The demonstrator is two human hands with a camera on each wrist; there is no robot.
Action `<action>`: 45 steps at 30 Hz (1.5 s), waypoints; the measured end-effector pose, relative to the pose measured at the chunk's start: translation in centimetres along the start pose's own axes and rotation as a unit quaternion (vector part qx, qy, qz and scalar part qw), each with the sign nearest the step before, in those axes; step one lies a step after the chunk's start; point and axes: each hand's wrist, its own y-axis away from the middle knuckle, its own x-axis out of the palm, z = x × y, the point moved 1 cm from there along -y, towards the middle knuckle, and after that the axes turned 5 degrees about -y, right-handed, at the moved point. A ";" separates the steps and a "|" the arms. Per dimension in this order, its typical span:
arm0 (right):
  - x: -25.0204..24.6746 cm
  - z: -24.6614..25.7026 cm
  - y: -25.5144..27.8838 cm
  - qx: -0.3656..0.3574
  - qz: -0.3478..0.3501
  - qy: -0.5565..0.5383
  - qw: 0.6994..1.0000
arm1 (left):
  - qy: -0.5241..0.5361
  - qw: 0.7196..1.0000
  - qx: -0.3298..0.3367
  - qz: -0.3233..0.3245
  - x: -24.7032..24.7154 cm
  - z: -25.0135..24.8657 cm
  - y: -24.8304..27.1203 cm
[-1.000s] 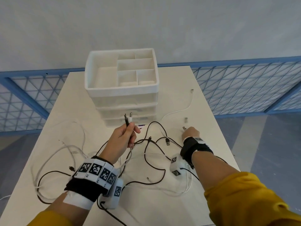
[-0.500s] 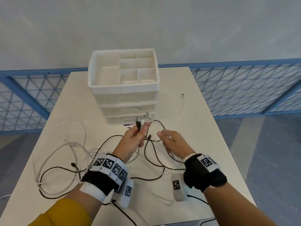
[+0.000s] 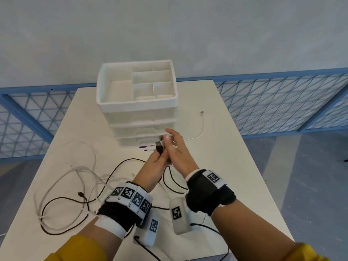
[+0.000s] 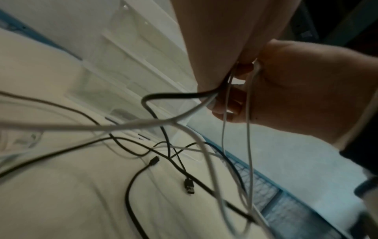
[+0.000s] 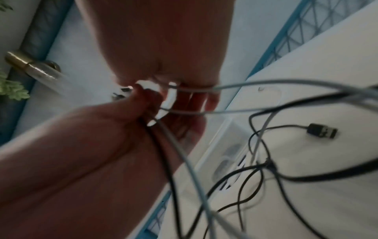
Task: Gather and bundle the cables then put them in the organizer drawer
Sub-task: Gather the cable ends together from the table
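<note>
Half a second before, the two hands had been apart, the right hand (image 3: 177, 153) reaching in with a white plug; now it had closed against the left hand (image 3: 156, 161), and both met in front of the lowest drawer of the white plastic three-drawer organizer (image 3: 137, 102) with its open divided top tray. The left hand gripped a bundle of cable ends, fingers curled round them, a black USB plug (image 3: 159, 146) sticking up at twelve o'clock from the fist. The right hand pinched thin white cables (image 4: 248, 113) against that bundle, its upper fingers loosely spread.

The white cable running toward two o'clock (image 3: 201, 127) had been drawn in closer to the organizer. The loose black and white cables (image 3: 62, 187) at eight o'clock on the pale rectangular table (image 3: 235, 166) lay as before.

How many ends the hands held could not be counted: the fingers hid them in the head view, and both wrist views were blurred. The organizer's drawers looked closed, though the hands covered part of the lowest one. Another black USB plug (image 5: 322, 131) lay free on the table.
</note>
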 end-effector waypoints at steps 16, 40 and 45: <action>-10.0 -10.1 -5.9 -0.044 0.263 0.585 0.766 | 0.152 0.970 -0.043 -0.185 -2.0 0.4 -2.0; -14.6 -9.1 -15.4 0.266 -0.141 0.430 0.851 | 0.094 0.981 -0.070 -0.156 -3.8 0.1 -3.1; -13.0 -9.1 -13.3 0.243 -0.116 0.476 0.837 | 0.101 0.981 -0.072 -0.151 -3.6 0.2 -3.3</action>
